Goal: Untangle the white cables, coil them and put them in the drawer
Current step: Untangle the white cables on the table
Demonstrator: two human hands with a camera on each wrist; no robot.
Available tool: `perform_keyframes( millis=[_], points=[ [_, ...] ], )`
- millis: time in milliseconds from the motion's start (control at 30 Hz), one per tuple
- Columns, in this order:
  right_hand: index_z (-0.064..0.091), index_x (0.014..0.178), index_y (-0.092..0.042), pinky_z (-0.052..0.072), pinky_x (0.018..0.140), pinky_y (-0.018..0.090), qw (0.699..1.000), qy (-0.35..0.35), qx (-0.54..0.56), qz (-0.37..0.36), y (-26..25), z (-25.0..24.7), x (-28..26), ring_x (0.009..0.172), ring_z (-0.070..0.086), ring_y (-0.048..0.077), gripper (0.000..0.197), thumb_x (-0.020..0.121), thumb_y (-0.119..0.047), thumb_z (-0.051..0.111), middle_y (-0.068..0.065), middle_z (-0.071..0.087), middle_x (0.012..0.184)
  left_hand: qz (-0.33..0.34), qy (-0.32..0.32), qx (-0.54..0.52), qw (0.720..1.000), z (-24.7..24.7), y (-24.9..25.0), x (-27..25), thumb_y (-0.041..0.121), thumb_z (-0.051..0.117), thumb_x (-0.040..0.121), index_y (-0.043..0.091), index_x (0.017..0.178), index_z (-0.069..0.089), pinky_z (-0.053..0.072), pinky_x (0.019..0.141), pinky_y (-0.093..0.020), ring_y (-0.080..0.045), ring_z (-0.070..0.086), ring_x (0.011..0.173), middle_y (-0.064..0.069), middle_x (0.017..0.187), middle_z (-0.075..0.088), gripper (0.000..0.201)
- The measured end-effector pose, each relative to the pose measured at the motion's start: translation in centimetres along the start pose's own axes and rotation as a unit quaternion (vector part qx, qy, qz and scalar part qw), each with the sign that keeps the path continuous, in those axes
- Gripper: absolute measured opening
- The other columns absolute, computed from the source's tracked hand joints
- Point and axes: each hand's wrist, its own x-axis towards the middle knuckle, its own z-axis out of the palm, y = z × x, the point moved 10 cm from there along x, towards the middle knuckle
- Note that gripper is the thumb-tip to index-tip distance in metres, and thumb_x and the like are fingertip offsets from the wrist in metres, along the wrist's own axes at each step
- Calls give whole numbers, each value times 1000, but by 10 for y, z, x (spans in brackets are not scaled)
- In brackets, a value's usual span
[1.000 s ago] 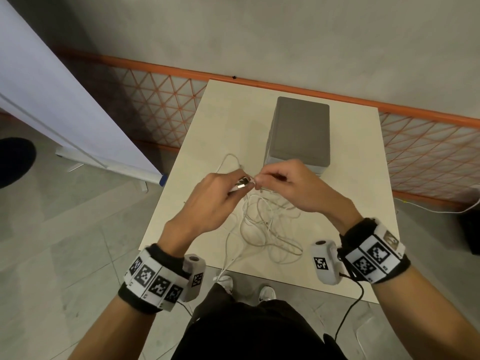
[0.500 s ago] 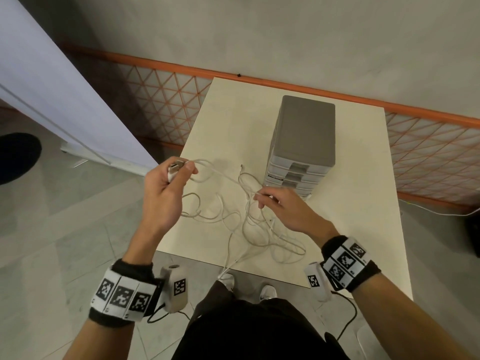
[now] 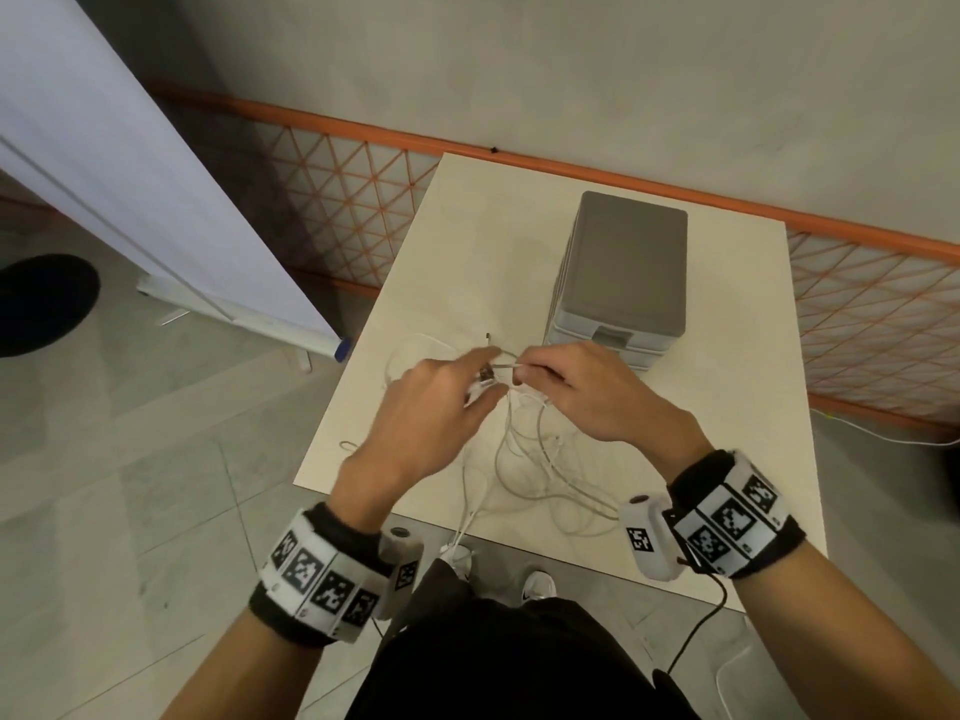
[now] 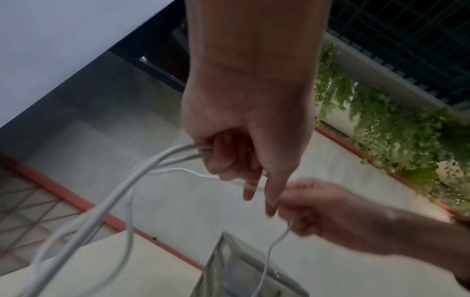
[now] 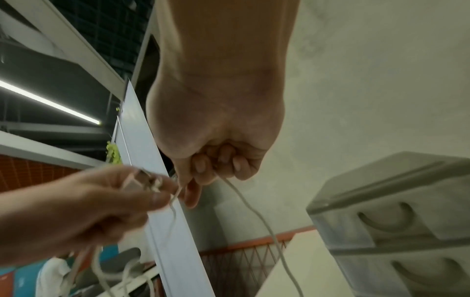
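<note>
A tangle of white cables (image 3: 540, 459) lies on the cream table (image 3: 467, 241), with loops trailing over its front edge. My left hand (image 3: 441, 402) is lifted above the table and grips several cable strands (image 4: 142, 172) together with a plug end (image 3: 485, 379). My right hand (image 3: 576, 392) meets it fingertip to fingertip and pinches a thin cable (image 5: 257, 215) that hangs down from it. A grey drawer unit (image 3: 623, 272) stands just behind the hands, its drawers closed (image 5: 396, 227).
An orange mesh barrier (image 3: 353, 210) runs behind and beside the table. A white board on a stand (image 3: 130, 163) leans at the left. My shoes (image 3: 537, 589) show below the table's front edge. A black wire (image 3: 696, 631) hangs from my right wrist.
My left hand, which had pulled a plug end out to the left, has swung back to the middle. The two hands now meet above the tangle again.
</note>
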Motion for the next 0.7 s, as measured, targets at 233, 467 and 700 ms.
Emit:
perform_keyframes(
  millis=[233,467,700],
  points=[
    [69,95,-15,35,60,20,991,18,129,-21,-3,-15,-3,63,49,11,21,100,-29,54,-5,59,73,7,19,-108,994,-2,-1,11,34,57,100,17,92,66,42,56,-32,-14,56,57,7,63,60,20],
    [61,84,-19,49,76,35,987,44,147,55,60,36,-11,76,61,10,28,105,-26,43,-4,66,79,-13,116,-307,944,-53,-6,3,15,60,99,12,73,65,28,50,-14,-3,38,47,14,51,49,26],
    [68,92,-22,37,56,27,992,62,95,56,72,36,-13,53,48,15,31,103,-36,44,1,50,56,-86,69,-172,979,-45,-43,-5,21,57,100,21,117,70,40,63,-29,-22,50,60,-12,63,59,21]
  ],
)
